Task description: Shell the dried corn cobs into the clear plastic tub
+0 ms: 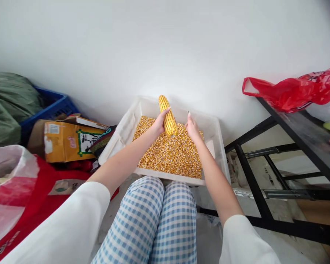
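My left hand [160, 121] is wrapped round a yellow corn cob [167, 116], which tilts with its upper end toward the wall. Rows of kernels cover the side of the cob that shows. To its right, my right hand [191, 127] is closed, apart from the cob. A thin dark tip [188, 112] sticks up from its fingers; the rest of that object is hidden in the grip. Under both hands stands a whitish plastic bin [220, 146] holding a thick layer of loose corn kernels [167, 157].
Left of the bin are an orange cardboard box [67, 141], a blue crate [55, 106] with a green sack [12, 106], and a red bag [46, 194]. A black metal frame [253, 183] stands close on the right, with a red plastic bag [294, 90] on top. The white wall [165, 47] rises behind.
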`<move>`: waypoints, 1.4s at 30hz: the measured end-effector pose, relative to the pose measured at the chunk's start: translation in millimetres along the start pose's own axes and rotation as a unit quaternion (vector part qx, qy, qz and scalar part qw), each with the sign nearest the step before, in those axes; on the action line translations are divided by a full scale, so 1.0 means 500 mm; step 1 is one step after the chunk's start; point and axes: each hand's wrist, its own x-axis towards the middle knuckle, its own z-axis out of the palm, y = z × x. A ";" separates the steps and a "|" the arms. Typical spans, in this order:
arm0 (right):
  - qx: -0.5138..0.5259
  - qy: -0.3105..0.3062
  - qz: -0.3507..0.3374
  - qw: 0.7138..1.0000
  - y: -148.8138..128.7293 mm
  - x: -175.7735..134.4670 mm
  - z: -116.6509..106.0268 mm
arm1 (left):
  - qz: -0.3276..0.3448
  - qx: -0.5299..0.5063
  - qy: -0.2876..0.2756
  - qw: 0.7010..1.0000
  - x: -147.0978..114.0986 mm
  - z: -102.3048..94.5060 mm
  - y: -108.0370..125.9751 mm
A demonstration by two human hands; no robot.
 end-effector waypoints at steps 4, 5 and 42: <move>-0.190 0.008 -0.060 0.980 -0.012 -0.021 -0.016 | -0.037 -0.007 0.003 0.999 -0.009 0.004 0.018; -0.222 0.003 -0.074 0.972 -0.018 -0.025 -0.018 | -0.042 -0.016 0.002 0.999 -0.010 0.007 0.024; -0.332 -0.178 -0.286 0.881 -0.092 -0.093 0.003 | -0.035 0.072 -0.116 0.990 -0.026 -0.042 0.077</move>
